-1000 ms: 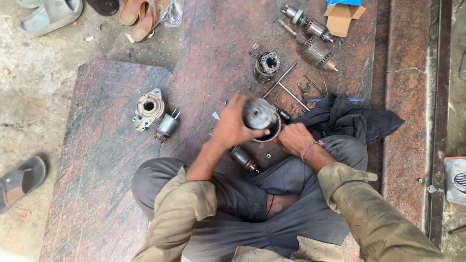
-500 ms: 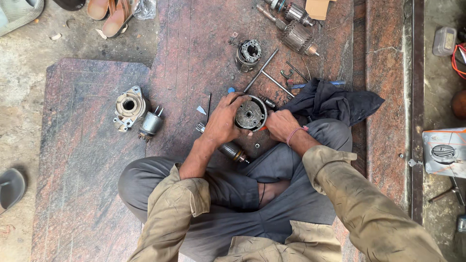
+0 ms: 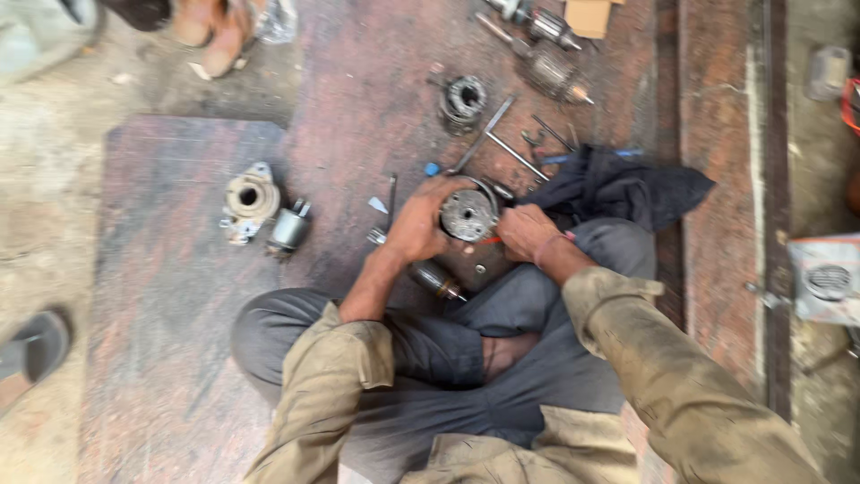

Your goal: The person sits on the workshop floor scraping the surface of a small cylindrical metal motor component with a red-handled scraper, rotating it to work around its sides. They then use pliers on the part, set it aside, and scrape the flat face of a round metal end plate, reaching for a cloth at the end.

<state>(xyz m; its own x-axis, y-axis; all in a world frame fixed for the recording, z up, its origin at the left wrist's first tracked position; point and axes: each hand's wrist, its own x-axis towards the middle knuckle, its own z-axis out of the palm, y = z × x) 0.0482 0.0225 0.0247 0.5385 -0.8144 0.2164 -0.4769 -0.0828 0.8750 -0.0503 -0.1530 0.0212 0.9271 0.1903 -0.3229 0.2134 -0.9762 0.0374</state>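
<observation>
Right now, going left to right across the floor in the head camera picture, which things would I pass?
Sandal → flanged metal housing → small metal cylinder → left hand → round metal part → right hand → dark cloth.

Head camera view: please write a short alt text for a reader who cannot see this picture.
A person sitting cross-legged on a stone floor holds a round metal motor part between the left hand and the right hand. A dark cloth lies by the right hand, a metal housing to the left, and long bolts and other motor parts beyond.
</observation>
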